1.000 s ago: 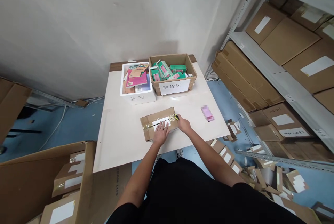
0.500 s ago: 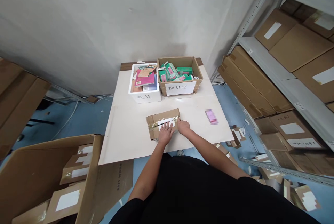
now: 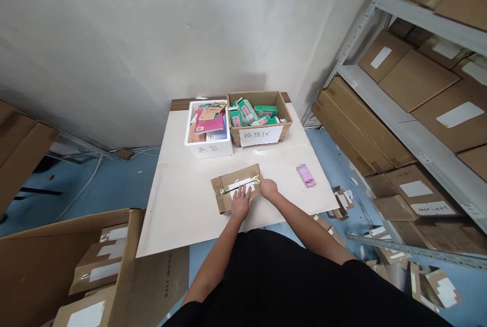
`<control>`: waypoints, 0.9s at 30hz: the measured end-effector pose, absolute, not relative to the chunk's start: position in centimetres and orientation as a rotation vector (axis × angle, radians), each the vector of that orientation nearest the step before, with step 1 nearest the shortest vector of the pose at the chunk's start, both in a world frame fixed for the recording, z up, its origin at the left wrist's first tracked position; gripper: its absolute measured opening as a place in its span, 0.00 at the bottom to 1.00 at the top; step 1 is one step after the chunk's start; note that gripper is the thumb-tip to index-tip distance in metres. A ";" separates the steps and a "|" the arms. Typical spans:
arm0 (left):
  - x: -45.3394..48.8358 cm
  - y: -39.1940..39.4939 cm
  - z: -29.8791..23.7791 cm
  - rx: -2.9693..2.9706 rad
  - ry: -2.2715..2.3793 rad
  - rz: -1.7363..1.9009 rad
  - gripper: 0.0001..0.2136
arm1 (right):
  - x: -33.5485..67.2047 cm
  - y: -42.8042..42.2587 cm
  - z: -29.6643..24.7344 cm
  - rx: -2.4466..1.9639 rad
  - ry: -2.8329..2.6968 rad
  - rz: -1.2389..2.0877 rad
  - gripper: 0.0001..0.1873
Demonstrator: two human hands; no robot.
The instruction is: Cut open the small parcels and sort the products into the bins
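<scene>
A small brown cardboard box (image 3: 224, 177) lies on the white-topped table, with clear tape and a white label on its upper face. A thin dark line runs along the taped seam. My left hand (image 3: 241, 205) rests flat on the top of the box over the label, fingers spread. At the box's right end is my right hand (image 3: 268, 188), its fingers closed against the edge near the tape. What its fingertips pinch there is partly hidden.
Behind the box stand a white bin (image 3: 209, 150) of booklets and a carton (image 3: 286, 129) of green-and-pink boxes. A blurred pink item (image 3: 306, 175) lies at right. A large open carton (image 3: 131, 235) holds parcels at lower left. Shelves (image 3: 380, 91) of cartons line the right.
The view has shifted slightly, so the table sits lower in the picture. Both hands stay at the box, and the dark line along its seam shows longer.
</scene>
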State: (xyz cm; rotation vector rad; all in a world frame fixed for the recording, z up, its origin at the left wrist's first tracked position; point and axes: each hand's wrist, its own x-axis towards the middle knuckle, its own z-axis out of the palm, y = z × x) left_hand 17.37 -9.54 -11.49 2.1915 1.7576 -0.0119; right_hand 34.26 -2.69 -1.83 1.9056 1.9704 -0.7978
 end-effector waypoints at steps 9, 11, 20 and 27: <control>17.4 -10.2 -11.2 2.200 1.770 0.118 0.27 | 37.2 -8.7 -3.6 2.067 2.054 -0.830 0.31; 16.5 -9.2 -10.3 2.182 1.752 0.192 0.25 | 37.7 -10.8 -4.3 2.267 1.998 -0.889 0.27; 10.1 -3.7 -7.2 1.985 2.063 -0.096 0.31 | 34.7 -7.6 -8.1 2.715 1.649 -1.266 0.32; 10.3 -6.5 -6.0 1.884 1.992 -0.252 0.26 | 33.9 3.1 -5.8 2.778 1.637 -1.426 0.31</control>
